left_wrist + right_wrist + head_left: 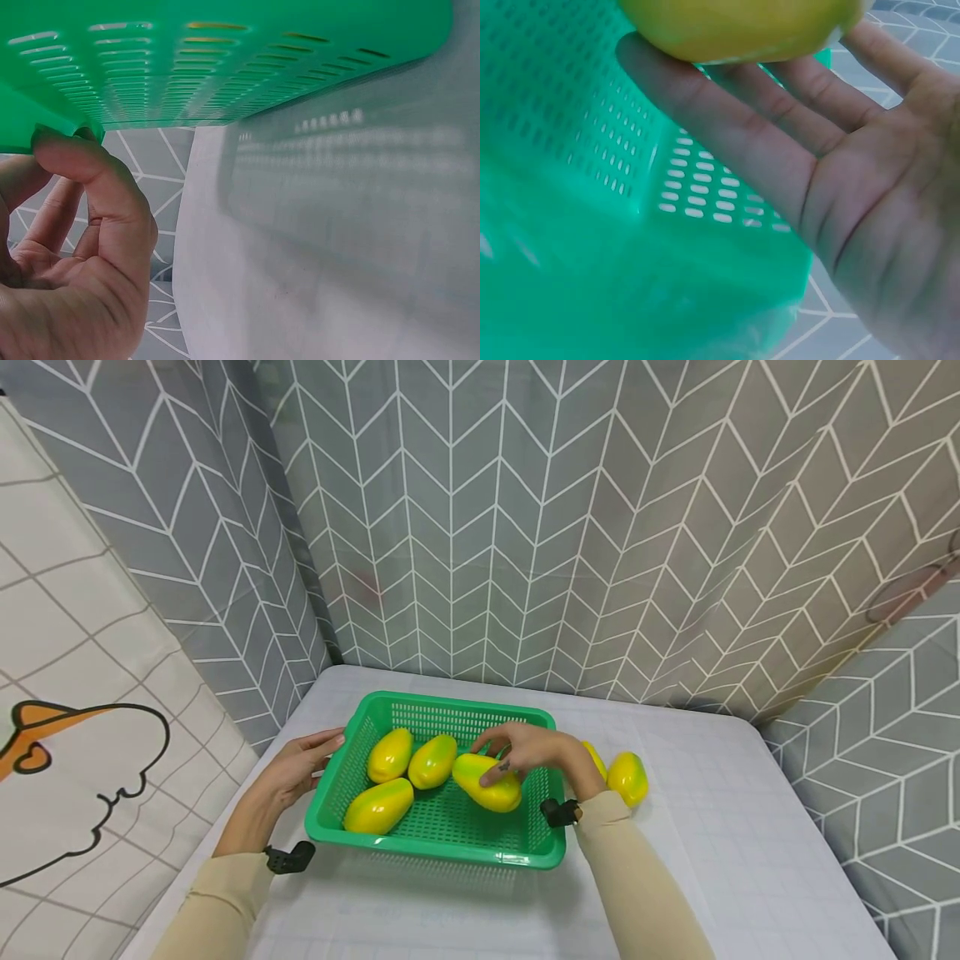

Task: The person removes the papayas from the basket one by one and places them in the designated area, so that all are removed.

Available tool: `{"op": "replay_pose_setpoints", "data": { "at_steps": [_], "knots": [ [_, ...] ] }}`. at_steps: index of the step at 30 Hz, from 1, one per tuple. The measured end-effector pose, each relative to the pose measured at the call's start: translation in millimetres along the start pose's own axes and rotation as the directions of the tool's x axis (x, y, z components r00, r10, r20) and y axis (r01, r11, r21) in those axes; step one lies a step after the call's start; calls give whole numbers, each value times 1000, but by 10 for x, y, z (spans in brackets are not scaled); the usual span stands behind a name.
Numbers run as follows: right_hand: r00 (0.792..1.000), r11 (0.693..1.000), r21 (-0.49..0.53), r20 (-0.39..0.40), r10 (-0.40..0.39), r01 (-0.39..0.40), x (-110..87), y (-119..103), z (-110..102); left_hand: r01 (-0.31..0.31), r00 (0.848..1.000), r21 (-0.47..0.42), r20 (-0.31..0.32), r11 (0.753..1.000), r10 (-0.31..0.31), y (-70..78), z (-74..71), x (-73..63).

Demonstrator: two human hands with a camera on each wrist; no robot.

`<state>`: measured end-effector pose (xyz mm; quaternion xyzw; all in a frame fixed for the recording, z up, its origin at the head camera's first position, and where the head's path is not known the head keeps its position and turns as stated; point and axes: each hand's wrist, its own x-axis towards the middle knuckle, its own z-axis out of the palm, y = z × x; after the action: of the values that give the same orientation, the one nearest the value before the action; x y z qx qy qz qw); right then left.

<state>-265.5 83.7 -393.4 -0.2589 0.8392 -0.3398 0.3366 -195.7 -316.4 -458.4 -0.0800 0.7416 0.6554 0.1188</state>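
A green plastic basket with slotted walls stands on the table. At its left rim, my left hand grips the edge; in the left wrist view the curled fingers of that hand meet the rim. My right hand reaches over the right side and holds a glossy yellow-green papaya between thumb and fingers. In the right wrist view the papaya lies against the fingers, above the basket floor. Further left in the basket are three more papayas, including one at the front.
Right of the basket, another papaya lies on the white-covered table. Beside it one more papaya is partly hidden by my right forearm. A grey patterned curtain hangs behind the table.
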Motion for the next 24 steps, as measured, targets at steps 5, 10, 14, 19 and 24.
{"op": "replay_pose_setpoints", "data": {
  "at_steps": [5, 10, 14, 19, 24],
  "knots": [
    [999, 1000, -12, -35, -23, 23, -123, 40, -105, -4, 1000, 6, 4, 1000, 4, 11, 7, -11],
    [998, 1000, 11, -54, -29, 29, -238, 87, -199, -10, 1000, 13, 0, 1000, 10, 6, -4, -13],
    [998, 999, 14, -57, -41, 42, -305, 120, -255, -14, 1000, 17, -1, 1000, 14, 5, -6, -14],
    [995, 997, 32, -72, -74, 76, -383, 175, -307, -24, 1000, 15, 4, 1000, 24, 2, -5, -19],
    [992, 995, 66, -105, -73, 80, -480, 215, -359, -17, 1000, 11, -4, 1000, 17, 11, 5, -29]
  ]
}}
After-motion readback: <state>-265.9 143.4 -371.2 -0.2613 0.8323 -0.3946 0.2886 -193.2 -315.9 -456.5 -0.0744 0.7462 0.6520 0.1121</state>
